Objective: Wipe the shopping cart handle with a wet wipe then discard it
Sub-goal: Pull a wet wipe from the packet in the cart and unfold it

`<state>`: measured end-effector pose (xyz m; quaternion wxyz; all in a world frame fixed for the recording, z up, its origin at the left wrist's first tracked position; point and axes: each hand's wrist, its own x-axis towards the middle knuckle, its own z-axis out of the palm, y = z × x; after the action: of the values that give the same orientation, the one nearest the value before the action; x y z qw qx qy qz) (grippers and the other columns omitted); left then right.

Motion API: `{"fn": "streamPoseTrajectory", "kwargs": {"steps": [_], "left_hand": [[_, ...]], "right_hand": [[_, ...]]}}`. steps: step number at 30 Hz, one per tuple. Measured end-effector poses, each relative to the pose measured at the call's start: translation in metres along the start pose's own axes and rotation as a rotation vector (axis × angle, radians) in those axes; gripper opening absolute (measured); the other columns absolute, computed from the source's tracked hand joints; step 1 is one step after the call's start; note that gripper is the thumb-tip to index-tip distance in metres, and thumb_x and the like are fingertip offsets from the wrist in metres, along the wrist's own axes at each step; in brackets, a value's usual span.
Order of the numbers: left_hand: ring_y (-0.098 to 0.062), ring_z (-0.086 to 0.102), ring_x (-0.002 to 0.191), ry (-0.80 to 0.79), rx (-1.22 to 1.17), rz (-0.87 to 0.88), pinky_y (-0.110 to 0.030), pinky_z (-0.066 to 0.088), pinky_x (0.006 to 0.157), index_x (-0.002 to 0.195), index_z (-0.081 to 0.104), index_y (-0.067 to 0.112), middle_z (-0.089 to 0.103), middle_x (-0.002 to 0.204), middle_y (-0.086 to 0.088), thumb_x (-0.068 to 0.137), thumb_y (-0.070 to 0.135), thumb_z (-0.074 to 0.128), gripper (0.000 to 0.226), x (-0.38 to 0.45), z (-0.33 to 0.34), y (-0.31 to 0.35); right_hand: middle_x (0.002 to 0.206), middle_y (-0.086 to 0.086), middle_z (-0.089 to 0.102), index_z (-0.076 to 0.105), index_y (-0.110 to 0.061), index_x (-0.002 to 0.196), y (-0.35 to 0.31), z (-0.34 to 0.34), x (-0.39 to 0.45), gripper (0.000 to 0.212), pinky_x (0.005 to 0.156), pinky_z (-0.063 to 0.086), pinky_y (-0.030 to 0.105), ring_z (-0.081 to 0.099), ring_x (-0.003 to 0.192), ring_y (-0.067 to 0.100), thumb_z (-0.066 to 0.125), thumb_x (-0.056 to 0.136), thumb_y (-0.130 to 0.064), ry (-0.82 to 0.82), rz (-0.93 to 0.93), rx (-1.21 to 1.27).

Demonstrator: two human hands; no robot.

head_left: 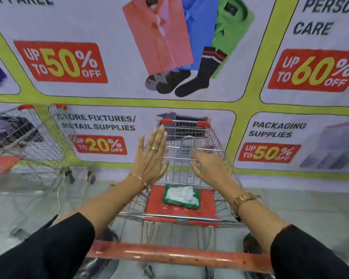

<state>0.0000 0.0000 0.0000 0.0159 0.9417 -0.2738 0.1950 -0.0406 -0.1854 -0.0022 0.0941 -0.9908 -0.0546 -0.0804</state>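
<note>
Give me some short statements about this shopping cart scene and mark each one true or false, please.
1. The wet wipe pack lies on the red child seat flap of the cart. True.
2. The left hand holds a wipe. False: it is open and flat, with nothing in it.
3. The right hand grips the orange cart handle. False: it is raised above the basket, apart from the handle.
4. A second cart stands to the left. True.
5. The cart's basket is full of groceries. False: no goods show in it.
</note>
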Motion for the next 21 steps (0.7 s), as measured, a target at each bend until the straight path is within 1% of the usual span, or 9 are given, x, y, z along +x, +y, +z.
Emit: {"fn": "streamPoseTrajectory", "kwargs": {"steps": [1,3,4,5,6,8,9,14,21], "left_hand": [[-0.02,-0.024,0.142,-0.062,0.001,0.001,-0.053,0.009,0.116,0.137,-0.032,0.008,-0.044,0.144,-0.006,0.084,0.046,0.027,0.088,-0.005,0.022,-0.008],[-0.021,-0.027,0.14,-0.101,-0.025,0.021,-0.036,-0.003,0.118,0.137,-0.03,0.002,-0.038,0.146,-0.013,0.076,0.047,0.042,0.105,-0.014,0.042,-0.017],[-0.021,-0.028,0.14,-0.204,0.001,-0.006,-0.025,-0.019,0.111,0.135,-0.035,0.003,-0.04,0.145,-0.015,0.068,0.053,0.046,0.116,-0.022,0.047,-0.02],[-0.023,-0.03,0.139,-0.278,0.033,0.022,-0.021,-0.03,0.1,0.129,-0.044,0.008,-0.045,0.143,-0.014,0.066,0.059,0.045,0.121,-0.028,0.062,-0.025],[-0.025,-0.032,0.137,-0.305,0.051,0.075,-0.028,-0.033,0.097,0.123,-0.051,0.014,-0.045,0.143,-0.012,0.074,0.059,0.042,0.113,-0.029,0.075,-0.027],[-0.029,-0.033,0.132,-0.491,0.017,0.265,-0.046,-0.031,0.103,0.124,-0.044,0.019,-0.032,0.15,-0.009,0.087,0.054,0.03,0.09,-0.027,0.109,-0.028],[-0.028,-0.031,0.134,-0.524,-0.03,0.3,-0.048,-0.029,0.106,0.128,-0.037,0.018,-0.029,0.15,-0.006,0.088,0.054,0.028,0.084,-0.028,0.123,-0.028],[-0.019,-0.028,0.134,-0.662,-0.106,0.396,-0.046,-0.012,0.115,0.138,-0.024,0.011,-0.033,0.144,-0.003,0.089,0.056,0.031,0.086,-0.028,0.147,-0.022],[-0.023,-0.015,0.144,-0.811,-0.073,0.435,-0.045,-0.008,0.117,0.143,-0.016,0.007,-0.019,0.155,-0.01,0.088,0.06,0.027,0.088,-0.027,0.167,-0.014]], "right_hand": [[0.104,0.015,0.068,0.056,-0.008,0.112,0.0,0.013,0.007,0.027,0.075,0.052,0.041,0.062,0.095,0.031,0.043,0.092,-0.021,-0.058,0.022,0.016],[0.1,0.017,0.068,0.057,-0.006,0.105,0.004,0.036,0.016,0.023,0.074,0.052,0.041,0.062,0.091,0.032,0.042,0.09,-0.015,-0.128,0.014,0.044],[0.1,0.018,0.068,0.058,-0.005,0.103,0.005,0.049,0.019,0.023,0.074,0.052,0.041,0.062,0.091,0.033,0.041,0.09,-0.013,-0.194,0.017,0.034],[0.101,0.018,0.068,0.058,-0.005,0.104,0.008,0.062,0.023,0.023,0.076,0.052,0.042,0.062,0.091,0.033,0.041,0.09,-0.012,-0.243,0.016,0.041],[0.101,0.018,0.067,0.058,-0.005,0.106,0.01,0.073,0.026,0.024,0.077,0.052,0.042,0.062,0.091,0.033,0.04,0.091,-0.011,-0.282,0.016,0.033],[0.102,0.017,0.067,0.056,-0.007,0.112,0.015,0.096,0.035,0.027,0.076,0.053,0.042,0.062,0.09,0.031,0.04,0.091,-0.008,-0.346,0.002,-0.018],[0.103,0.017,0.067,0.055,-0.007,0.114,0.017,0.108,0.037,0.028,0.076,0.053,0.041,0.062,0.091,0.032,0.04,0.09,-0.006,-0.381,-0.003,-0.037],[0.116,0.016,0.063,0.054,-0.01,0.121,0.019,0.138,0.037,0.03,0.086,0.05,0.038,0.059,0.103,0.031,0.046,0.092,-0.01,-0.51,-0.028,-0.054],[0.116,0.017,0.064,0.059,-0.007,0.115,0.026,0.153,0.041,0.027,0.089,0.05,0.039,0.059,0.105,0.031,0.055,0.089,-0.012,-0.608,-0.088,-0.086]]}}
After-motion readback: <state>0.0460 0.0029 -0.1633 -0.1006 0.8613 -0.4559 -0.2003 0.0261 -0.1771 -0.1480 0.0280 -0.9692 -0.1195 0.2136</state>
